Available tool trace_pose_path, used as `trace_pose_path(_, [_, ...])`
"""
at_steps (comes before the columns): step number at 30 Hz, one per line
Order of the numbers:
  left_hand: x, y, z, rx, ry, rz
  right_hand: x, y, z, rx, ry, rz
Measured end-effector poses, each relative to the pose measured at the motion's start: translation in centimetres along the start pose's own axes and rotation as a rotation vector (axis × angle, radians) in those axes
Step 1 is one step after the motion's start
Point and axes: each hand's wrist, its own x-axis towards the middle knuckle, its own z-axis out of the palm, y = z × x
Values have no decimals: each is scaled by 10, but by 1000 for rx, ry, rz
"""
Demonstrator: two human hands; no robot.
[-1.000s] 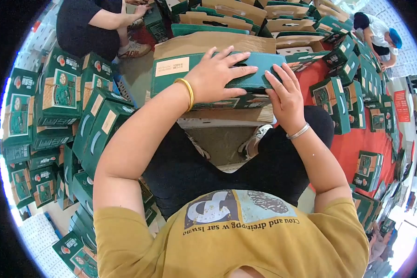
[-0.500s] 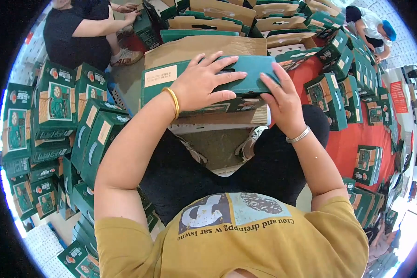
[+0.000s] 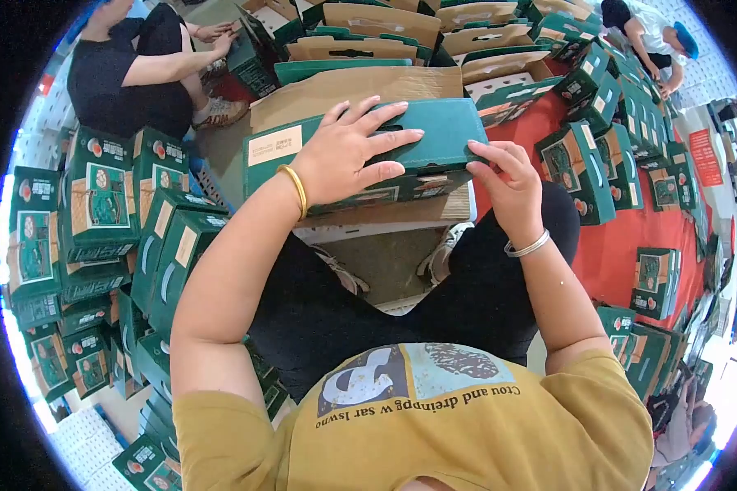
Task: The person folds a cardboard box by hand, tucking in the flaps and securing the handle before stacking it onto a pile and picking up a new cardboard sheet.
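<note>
A green printed carton (image 3: 442, 123) with a beige label (image 3: 275, 145) lies across a brown cardboard box (image 3: 368, 83) in front of my knees. My left hand (image 3: 348, 151) rests flat on the carton's top, fingers spread, partly covering a dark slot there. At the carton's right front corner, my right hand (image 3: 508, 176) has its fingers drawn together, with fingertips and thumb pinching the edge of the lid. What lies between those fingertips is too small to make out.
Open cartons (image 3: 377, 24) with raised flaps stand behind the work. Closed green cartons (image 3: 98, 184) are stacked at left; more (image 3: 577, 168) stand on the red floor covering (image 3: 610, 254) at right. One person (image 3: 131, 74) handles a carton at upper left; another (image 3: 651, 41) bends at upper right.
My right hand has gone from fingers spread over the carton's right end to a pinch at its front corner. My left hand stays flat on top, shifted slightly left in view.
</note>
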Motion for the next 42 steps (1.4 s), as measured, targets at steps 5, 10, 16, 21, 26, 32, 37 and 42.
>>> trace_pose_path(5, [0,-2,1,-15,17,15,-2,-5,3,-7,16,16])
trace_pose_path(10, [-1,-6,4,-31,33,35,0,-7,1,-252,51,-67])
trace_pose_path(16, [-1,3,6,68,41,16,3,-16,1,-399,-5,-339])
trace_pose_path(21, [-3,1,11,69,43,44,-4,-4,-2,-455,-154,-397])
trace_pose_path(26, [-5,3,9,72,44,48,-8,-23,-5,-407,-76,-398])
trace_pose_path(32, [3,-16,7,46,54,69,10,-26,23,-491,-14,-541])
trace_pose_path(37, [22,-43,4,-1,-32,23,48,-31,31,-598,-113,-553])
trace_pose_path(42, [37,-62,2,-64,-97,2,60,-13,45,-513,-77,-554])
